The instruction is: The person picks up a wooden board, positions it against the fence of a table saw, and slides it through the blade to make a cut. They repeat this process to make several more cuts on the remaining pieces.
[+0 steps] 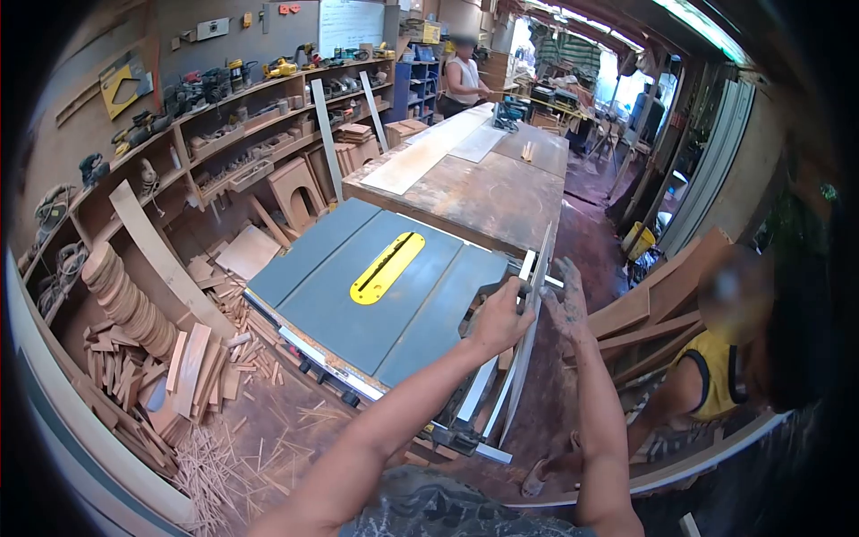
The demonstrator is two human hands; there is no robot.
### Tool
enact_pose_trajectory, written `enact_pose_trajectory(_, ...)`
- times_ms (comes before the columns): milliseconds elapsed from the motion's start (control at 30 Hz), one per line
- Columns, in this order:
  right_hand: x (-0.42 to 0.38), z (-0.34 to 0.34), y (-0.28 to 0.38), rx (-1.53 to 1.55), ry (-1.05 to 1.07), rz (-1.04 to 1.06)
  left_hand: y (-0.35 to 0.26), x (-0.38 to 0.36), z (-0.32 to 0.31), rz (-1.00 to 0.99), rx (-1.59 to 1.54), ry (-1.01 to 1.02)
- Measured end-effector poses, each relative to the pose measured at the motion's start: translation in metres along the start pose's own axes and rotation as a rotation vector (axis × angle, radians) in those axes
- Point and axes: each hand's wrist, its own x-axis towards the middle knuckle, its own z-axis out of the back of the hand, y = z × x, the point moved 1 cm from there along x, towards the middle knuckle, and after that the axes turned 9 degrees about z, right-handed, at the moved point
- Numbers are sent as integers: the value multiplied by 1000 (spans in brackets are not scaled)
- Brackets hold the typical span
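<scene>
A table saw (340, 277) with a grey top and a yellow blade insert (387, 268) stands in front of me. At its right side a long thin board (524, 362) is upright on edge, seen almost edge-on. My left hand (501, 315) reaches over the saw's right edge, its fingers curled at the board's near face. On the board's other side is my right hand (565, 302), dusty, with fingers spread and pointing up. White metal rails (479, 389) run beside the saw below my left hand.
A wooden worktable (456, 201) with pale panels adjoins the saw's far side. Wood offcuts and thin strips (224, 465) cover the floor at left, below shelves of power tools (242, 116). A person (463, 76) stands at the far end; another in yellow (711, 371) is close at right.
</scene>
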Motion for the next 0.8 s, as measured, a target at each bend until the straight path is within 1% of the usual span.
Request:
enact_pose_trajectory(33, 4, 1, 11, 114, -56, 24, -1, 0, -1, -1, -12, 0)
enact_pose_trajectory(133, 17, -2, 2, -46, 161, 104, 1, -1, -4, -16, -29, -31)
enact_pose_trajectory(233, 17, -4, -2, -2, 217, 47, 5, 0, -3, -7, -63, -25)
enact_pose_trajectory(333, 14, -6, 4, -32, 171, 101, 2, -1, -1, -18, -15, -29)
enact_pose_trajectory(433, 8, -3, 0, 56, 111, 96, -2, -2, 2, 42, -73, -5)
enact_pose_trajectory(533, 3, 14, 7, -70, 86, 172, -1, -2, 3, 63, -46, -2)
enact_pose_trajectory(567, 0, 21, 17, -129, 64, 183, -1, -3, 4, 84, -46, 20)
enact_pose_trajectory(633, -13, 25, 20, -199, -20, 114, -7, -3, 6, 121, -54, 64)
enact_pose_trajectory(667, -22, 29, 19, -238, -58, 79, -5, -3, 3, 82, -31, 48)
enact_pose_trajectory(700, -32, 31, 11, -269, -126, 125, 1, -3, 0, 44, -9, 32)
enact_pose_trajectory(733, -43, 34, 7, -248, -226, 66, 2, -5, -2, 9, 14, 17)
enact_pose_trajectory(800, -62, 37, 1, -198, -439, -45, -2, -11, -4, 42, 39, 55)
